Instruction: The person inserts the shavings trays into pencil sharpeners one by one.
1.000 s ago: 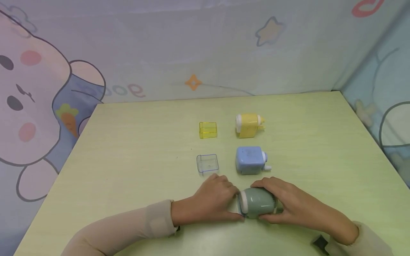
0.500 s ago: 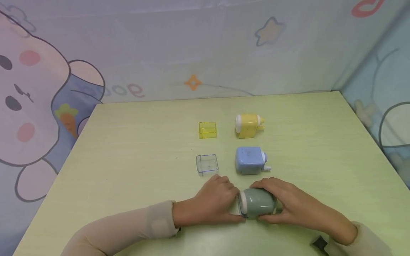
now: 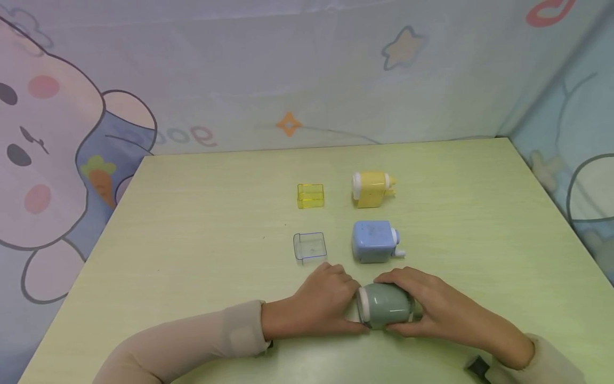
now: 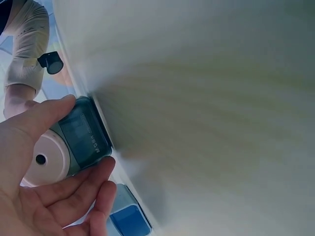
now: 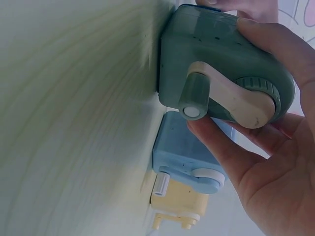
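One worktop (image 3: 201,224) lies below; on it, my left grip (image 3: 321,304) and right grip (image 3: 443,306) flank the green sharpener (image 3: 389,305), its long axis running left to right between them: right clasps the body (image 5: 214,44), left pinches the drawer (image 4: 86,132).

set in a child-themed, cloth-lined nook, whether in home or studio impossible to tell; recognisable by a pale table (image 3: 192,213), with a printed backdrop (image 3: 307,64) behind it, a cartoon animal (image 3: 57,160) to its left and bluish drapery (image 3: 575,133) to its right.
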Action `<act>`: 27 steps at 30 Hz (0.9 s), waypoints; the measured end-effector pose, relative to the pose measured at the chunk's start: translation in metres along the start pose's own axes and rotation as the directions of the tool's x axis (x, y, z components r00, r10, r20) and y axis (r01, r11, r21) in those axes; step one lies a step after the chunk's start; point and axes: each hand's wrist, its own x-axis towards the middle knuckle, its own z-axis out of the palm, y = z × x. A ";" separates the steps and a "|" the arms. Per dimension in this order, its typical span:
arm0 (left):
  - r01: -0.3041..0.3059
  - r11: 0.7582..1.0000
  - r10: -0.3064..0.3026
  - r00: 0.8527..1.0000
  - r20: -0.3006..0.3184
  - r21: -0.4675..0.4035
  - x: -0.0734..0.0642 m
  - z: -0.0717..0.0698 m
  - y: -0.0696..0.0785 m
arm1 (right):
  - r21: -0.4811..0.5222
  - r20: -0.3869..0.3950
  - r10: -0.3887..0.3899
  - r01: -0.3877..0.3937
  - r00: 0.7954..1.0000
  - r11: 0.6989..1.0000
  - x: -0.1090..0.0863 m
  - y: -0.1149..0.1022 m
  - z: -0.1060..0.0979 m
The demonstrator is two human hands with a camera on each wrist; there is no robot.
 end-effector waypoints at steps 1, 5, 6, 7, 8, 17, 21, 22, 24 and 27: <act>0.002 1.000 -0.002 1.000 -0.001 -0.005 0.000 0.000 0.000 | 0.000 -0.001 0.000 0.000 1.000 1.000 0.000 0.000 0.000; 0.007 1.000 -0.007 1.000 -0.004 -0.008 0.002 0.002 0.001 | 0.000 -0.003 -0.001 0.001 1.000 1.000 0.000 0.000 0.000; 0.009 1.000 -0.009 1.000 -0.005 -0.005 0.002 0.002 0.001 | 0.000 -0.003 -0.002 0.002 1.000 1.000 0.000 0.000 0.000; 0.011 1.000 -0.011 1.000 -0.005 -0.001 0.002 0.002 0.001 | 0.000 -0.003 -0.001 0.001 1.000 1.000 0.000 0.000 0.000; 0.015 1.000 -0.015 1.000 -0.003 0.001 0.002 0.002 0.001 | 0.001 -0.002 -0.001 0.001 1.000 1.000 0.000 0.000 0.000; 0.038 0.999 -0.038 0.999 -0.005 0.022 0.001 0.000 0.001 | -0.014 -0.003 -0.013 0.013 1.000 1.000 0.000 0.000 0.001; 0.035 0.999 -0.035 0.999 -0.015 0.029 0.001 0.001 0.001 | -0.027 0.007 -0.008 0.008 1.000 1.000 -0.001 -0.001 0.000; 0.036 0.999 -0.035 0.999 -0.016 0.030 0.001 0.001 0.001 | -0.029 0.011 -0.006 0.006 1.000 1.000 -0.001 -0.001 -0.001; 0.038 0.999 -0.037 0.999 -0.012 0.031 0.000 0.001 0.001 | -0.030 0.016 -0.004 0.005 1.000 1.000 -0.002 -0.002 -0.001; 0.041 0.999 -0.041 0.999 -0.003 0.035 0.000 0.001 0.001 | -0.030 0.020 -0.004 0.004 1.000 1.000 -0.003 -0.001 -0.002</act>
